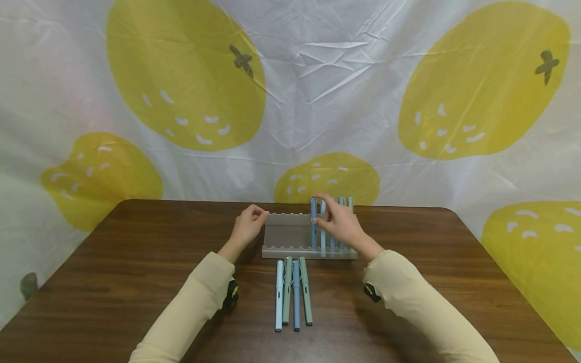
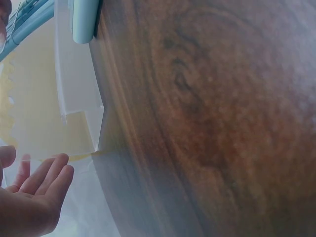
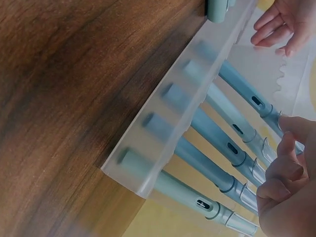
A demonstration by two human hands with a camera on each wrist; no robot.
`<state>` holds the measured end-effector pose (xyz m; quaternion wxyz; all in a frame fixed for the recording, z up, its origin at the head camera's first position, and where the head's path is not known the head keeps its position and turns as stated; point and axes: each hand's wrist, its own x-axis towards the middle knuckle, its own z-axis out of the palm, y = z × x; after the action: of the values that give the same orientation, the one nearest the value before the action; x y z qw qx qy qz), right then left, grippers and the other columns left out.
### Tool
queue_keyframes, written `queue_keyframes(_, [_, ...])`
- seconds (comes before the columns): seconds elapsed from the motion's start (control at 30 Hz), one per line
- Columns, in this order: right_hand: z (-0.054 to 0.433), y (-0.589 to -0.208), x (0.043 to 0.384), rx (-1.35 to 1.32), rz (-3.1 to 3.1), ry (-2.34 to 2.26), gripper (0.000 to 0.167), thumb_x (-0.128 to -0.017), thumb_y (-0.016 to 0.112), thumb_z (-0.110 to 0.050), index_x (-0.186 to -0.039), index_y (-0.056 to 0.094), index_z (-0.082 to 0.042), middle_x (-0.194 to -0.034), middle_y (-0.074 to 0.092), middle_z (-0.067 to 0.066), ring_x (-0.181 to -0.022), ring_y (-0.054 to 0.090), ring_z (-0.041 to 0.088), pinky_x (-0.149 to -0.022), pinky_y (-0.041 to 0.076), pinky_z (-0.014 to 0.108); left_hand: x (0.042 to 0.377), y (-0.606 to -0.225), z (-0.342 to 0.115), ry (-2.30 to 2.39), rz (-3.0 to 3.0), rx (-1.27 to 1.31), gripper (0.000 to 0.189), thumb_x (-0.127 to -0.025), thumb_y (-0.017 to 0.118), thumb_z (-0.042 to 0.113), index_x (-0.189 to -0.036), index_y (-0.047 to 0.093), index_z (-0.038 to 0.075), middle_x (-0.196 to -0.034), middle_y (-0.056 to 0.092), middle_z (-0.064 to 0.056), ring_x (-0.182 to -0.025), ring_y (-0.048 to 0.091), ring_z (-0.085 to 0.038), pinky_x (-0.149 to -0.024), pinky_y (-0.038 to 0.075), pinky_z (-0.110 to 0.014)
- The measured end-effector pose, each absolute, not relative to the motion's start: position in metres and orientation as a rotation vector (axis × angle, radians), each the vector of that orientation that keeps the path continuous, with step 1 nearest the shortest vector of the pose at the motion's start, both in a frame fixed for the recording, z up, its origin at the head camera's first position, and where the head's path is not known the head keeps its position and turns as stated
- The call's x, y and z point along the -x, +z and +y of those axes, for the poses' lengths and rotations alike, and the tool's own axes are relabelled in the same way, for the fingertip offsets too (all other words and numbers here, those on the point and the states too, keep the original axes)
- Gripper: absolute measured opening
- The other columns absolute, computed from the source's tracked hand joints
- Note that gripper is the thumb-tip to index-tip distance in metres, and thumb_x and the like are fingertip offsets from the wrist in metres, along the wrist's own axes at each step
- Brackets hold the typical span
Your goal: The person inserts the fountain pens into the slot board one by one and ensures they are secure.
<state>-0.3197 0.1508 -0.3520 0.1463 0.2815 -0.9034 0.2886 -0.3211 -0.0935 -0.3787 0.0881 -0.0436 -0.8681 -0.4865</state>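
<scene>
A clear pen rack (image 1: 287, 233) with scalloped edges stands on the table. My left hand (image 1: 247, 225) pinches its upper left corner between thumb and fingers. At the rack's middle, my right hand (image 1: 343, 222) grips a blue pen (image 3: 243, 89) near its cap, thumb and index finger on it. That pen stands in a slot, its lower end behind the front lip. To its right, several more pens fill the slots: a light blue pen (image 3: 224, 108), two blue ones and a green pen (image 3: 185, 190) at the end. My right hand partly covers them in the head view.
In front of the rack, several loose pens lie side by side on the wooden table (image 1: 181, 237): a light blue one (image 1: 279, 297), a blue one (image 1: 297, 302) and two green ones, one being the rightmost pen (image 1: 306, 297). A lemon-print cloth (image 1: 317, 111) hangs behind.
</scene>
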Motion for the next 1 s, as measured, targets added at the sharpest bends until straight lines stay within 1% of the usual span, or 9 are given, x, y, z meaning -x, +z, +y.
queue_keyframes(0.23, [0.1491,-0.3501,0.3209,-0.754,-2.651,0.806,0.055,-0.082,0.063,-0.019,-0.131,0.038,-0.018,-0.06,0.049,-0.004,-0.047,0.044,0.012,-0.045,0.037,0.029,0.3218,-0.3785,-0.0933,-1.444,-2.581,0.13,0.024,-0.089,0.052,0.024,-0.096,0.055,0.001,-0.101,0.06,-0.016,-0.097,0.056,-0.029,-0.077,0.043,-0.042])
queue_keyframes(0.57, [0.1476,-0.3495,0.325,-0.659,-2.715,0.733,0.055,-0.082,0.063,-0.022,-0.131,0.038,-0.019,-0.06,0.049,-0.004,-0.046,0.044,0.013,-0.039,0.033,0.028,0.322,-0.3776,-0.0933,-1.433,-2.578,0.137,0.023,-0.089,0.053,0.023,-0.095,0.056,0.001,-0.1,0.06,-0.017,-0.096,0.056,-0.029,-0.077,0.043,-0.041])
queue_keyframes(1.0, [0.1465,-0.3487,0.3241,-0.656,-2.735,0.718,0.056,-0.082,0.064,-0.021,-0.132,0.037,-0.018,-0.059,0.049,-0.003,-0.044,0.043,0.013,-0.038,0.031,0.027,0.3217,-0.3785,-0.0929,-1.443,-2.58,0.122,0.023,-0.089,0.053,0.023,-0.095,0.055,0.001,-0.1,0.061,-0.017,-0.096,0.056,-0.029,-0.078,0.043,-0.041])
